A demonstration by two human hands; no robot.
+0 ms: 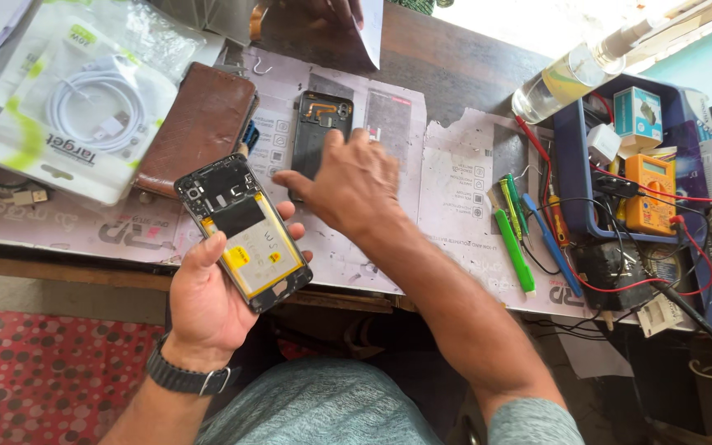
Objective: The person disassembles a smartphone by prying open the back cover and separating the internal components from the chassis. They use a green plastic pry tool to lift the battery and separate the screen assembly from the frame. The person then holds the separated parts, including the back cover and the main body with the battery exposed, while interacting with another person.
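from the head camera, the left hand (208, 297) was clamped around an opened black smartphone with a yellow-edged battery showing (245, 231), held above the near edge of the paper-covered wooden bench (455, 177). the right hand (352, 181), fingers loosely spread and gripping nothing, reached over a black plastic phone back cover (316, 124) lying flat on the bench, fingertips touching it. a brown leather wallet (195, 128) lay just left of the cover. green-handled tools (514, 239) lay well to the right, near a yellow multimeter (651, 191).

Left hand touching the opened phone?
Touching. Head view: left hand grips the opened phone, thumb over its lower edge, fingers wrapping the far side.
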